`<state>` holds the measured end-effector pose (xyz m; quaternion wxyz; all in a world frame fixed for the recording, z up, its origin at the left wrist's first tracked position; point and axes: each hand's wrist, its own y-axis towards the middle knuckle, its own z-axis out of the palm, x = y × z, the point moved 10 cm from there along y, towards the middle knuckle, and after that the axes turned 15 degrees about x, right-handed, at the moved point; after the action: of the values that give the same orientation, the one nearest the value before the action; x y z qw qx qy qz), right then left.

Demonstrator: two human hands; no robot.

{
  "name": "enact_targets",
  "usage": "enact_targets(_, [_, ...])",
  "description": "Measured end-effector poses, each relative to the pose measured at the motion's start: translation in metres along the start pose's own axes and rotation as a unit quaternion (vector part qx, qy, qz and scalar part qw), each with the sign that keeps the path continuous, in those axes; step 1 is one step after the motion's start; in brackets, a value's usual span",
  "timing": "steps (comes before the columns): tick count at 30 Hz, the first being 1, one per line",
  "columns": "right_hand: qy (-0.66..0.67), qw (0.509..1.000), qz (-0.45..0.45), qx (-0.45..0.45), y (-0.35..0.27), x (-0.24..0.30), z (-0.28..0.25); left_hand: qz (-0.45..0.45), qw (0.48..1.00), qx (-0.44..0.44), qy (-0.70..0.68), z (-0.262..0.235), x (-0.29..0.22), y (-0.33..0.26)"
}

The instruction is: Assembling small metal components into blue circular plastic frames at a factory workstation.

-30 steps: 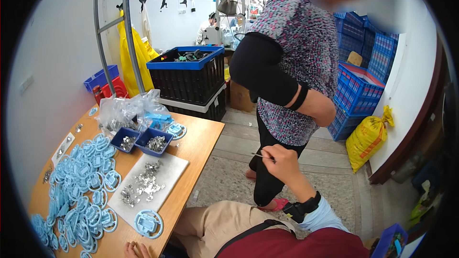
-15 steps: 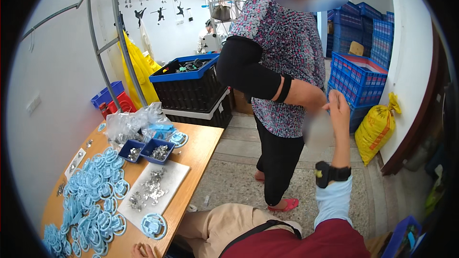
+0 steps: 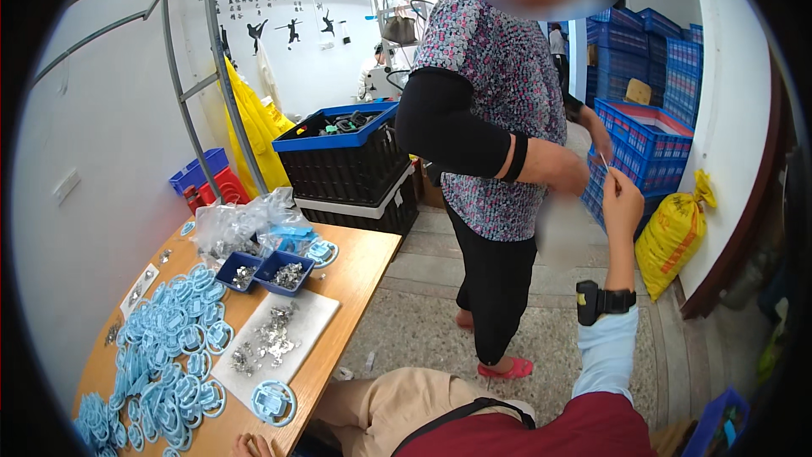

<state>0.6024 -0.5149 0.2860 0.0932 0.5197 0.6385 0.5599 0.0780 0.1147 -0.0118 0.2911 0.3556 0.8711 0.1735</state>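
Note:
My right hand [image 3: 624, 203] is raised at the right with its fingers pinched on a thin white strip [image 3: 604, 162]. The strip's far end meets a co-worker's hand [image 3: 600, 134], so both hands seem to touch it; its exact kind is too small to make out. My left hand [image 3: 252, 446] rests at the table's near edge, only its fingers showing, with nothing visible in them. Closest to it lies a light-blue round plastic piece [image 3: 273, 404], on the corner of a white board [image 3: 317, 313] that carries small silvery metal parts [image 3: 275, 334].
A heap of light-blue plastic pieces [image 3: 173, 330] covers the table's left side. Two dark-blue trays [image 3: 286, 272] of metal parts stand behind the board, beside clear plastic bags [image 3: 241, 224]. The co-worker [image 3: 507, 110] stands close in front. Blue crates [image 3: 647, 131] and a yellow sack [image 3: 672, 237] stand right.
My right hand has moved slightly right and down in the picture. The co-worker's far hand and the white strip between us now show. The whole view has shifted slightly.

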Motion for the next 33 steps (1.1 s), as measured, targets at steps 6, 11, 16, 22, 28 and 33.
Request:
enact_targets(6, [0.105,0.994,-0.033,0.006,-0.042,0.056,0.0,-0.003,1.0,-0.004,0.014,-0.002,-0.012,0.0])
enact_targets(11, [0.145,0.988,-0.004,0.059,-0.066,0.052,0.027,0.017,0.999,0.013,0.03,0.003,-0.02,0.003])
enact_targets(16, [0.205,0.974,-0.062,0.075,-0.071,0.105,0.026,0.008,0.998,0.017,0.067,-0.001,-0.023,0.0])
enact_targets(22, [0.228,0.953,-0.129,0.153,-0.094,0.158,0.066,-0.039,0.998,0.048,0.01,-0.022,-0.034,0.003])
enact_targets(28, [0.29,0.88,-0.183,0.328,-0.131,0.233,0.154,-0.148,0.984,0.08,-0.065,-0.023,-0.036,0.002])
enact_targets(33, [0.366,0.789,-0.138,0.474,-0.142,0.259,0.329,-0.157,0.986,0.031,-0.051,-0.036,-0.052,0.003])
